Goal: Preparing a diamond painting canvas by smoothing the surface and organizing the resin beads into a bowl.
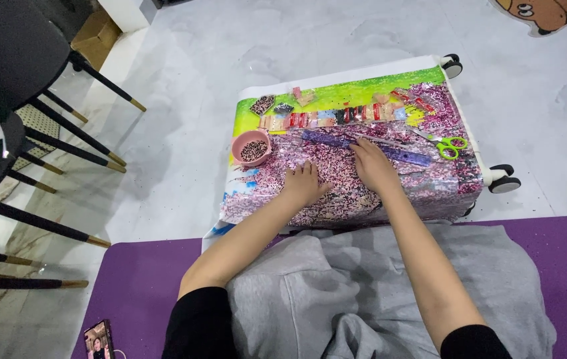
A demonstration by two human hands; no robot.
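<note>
Setting: pale marbled floor [337, 40]; a purple mat [130, 279] in the foreground, where the person sits with a grey garment [363, 292] over the lap.
Support: a white wheeled case [489, 174] lying flat, castors at its right end, serving as a low counter.
Main item: a diamond-painting canvas [363, 193] draped over the case, mostly pink and purple sparkle, with a green band along the far edge and a blue patch at the near left corner.
Handling, judged: thin, light and floppy sheet; the beaded face looks rough and likely tacky, so beads could shed if it is bent sharply. Best taken by the white border or a corner rather than by the beaded face.
Left hand [305, 183]: palm down on the canvas near its middle, fingers spread flat, holding nothing.
Right hand [373, 166]: palm down just beside the left, fingers extended toward a purple ruler [376, 149]; whether the tips pinch anything, I cannot tell.
Near left: pink round bowl [251, 147] holding dark beads, standing on the canvas.
Far edge: a row of small bead packets [337, 116], red and mixed colours, some loose.
Right: green-handled scissors [446, 144] lying on the canvas, apart from both hands.
Surroundings: black chairs [24, 106] with gold-tipped legs at left; a phone [99, 339] on the mat, screen lit.
</note>
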